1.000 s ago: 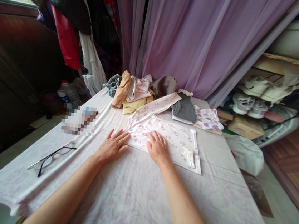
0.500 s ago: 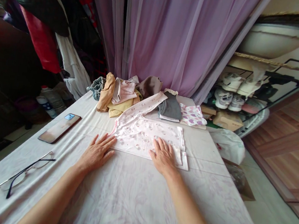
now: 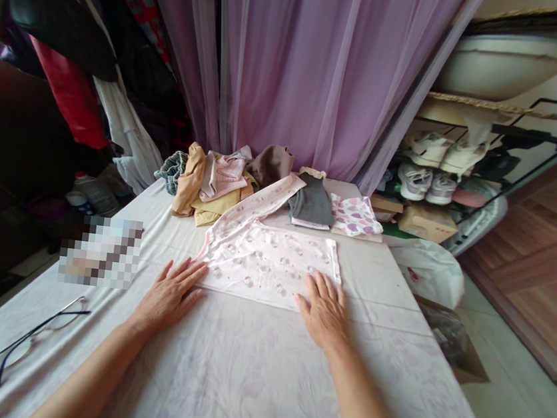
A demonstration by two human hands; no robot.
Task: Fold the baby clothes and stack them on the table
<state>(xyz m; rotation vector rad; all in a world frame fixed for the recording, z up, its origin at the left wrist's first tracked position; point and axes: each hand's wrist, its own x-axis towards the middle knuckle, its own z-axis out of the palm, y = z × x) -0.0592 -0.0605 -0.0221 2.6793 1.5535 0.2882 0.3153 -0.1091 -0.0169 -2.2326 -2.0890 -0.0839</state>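
A pale pink long-sleeved top (image 3: 262,261) with a small print lies flat on the table, with pink trim at its left end. One sleeve (image 3: 264,201) stretches up and right towards a pile of clothes. My left hand (image 3: 173,294) rests flat at the trimmed left end, fingers spread, fingertips on the cloth. Flat on the lower right corner lies my right hand (image 3: 325,308), its fingers apart and covering part of that edge. Neither hand grips anything.
Behind the top are a heap of crumpled clothes (image 3: 218,185), a dark grey folded garment (image 3: 312,201) and a heart-print folded cloth (image 3: 357,216). Eyeglasses (image 3: 25,338) and a pixelated object (image 3: 100,252) lie left. A purple curtain (image 3: 294,70) hangs behind; shoes (image 3: 427,182) stand right.
My right hand has slid right to the top's lower right corner, and the cloth end that stuck out there no longer shows. My left hand stays at the left end. The view has shifted slightly.
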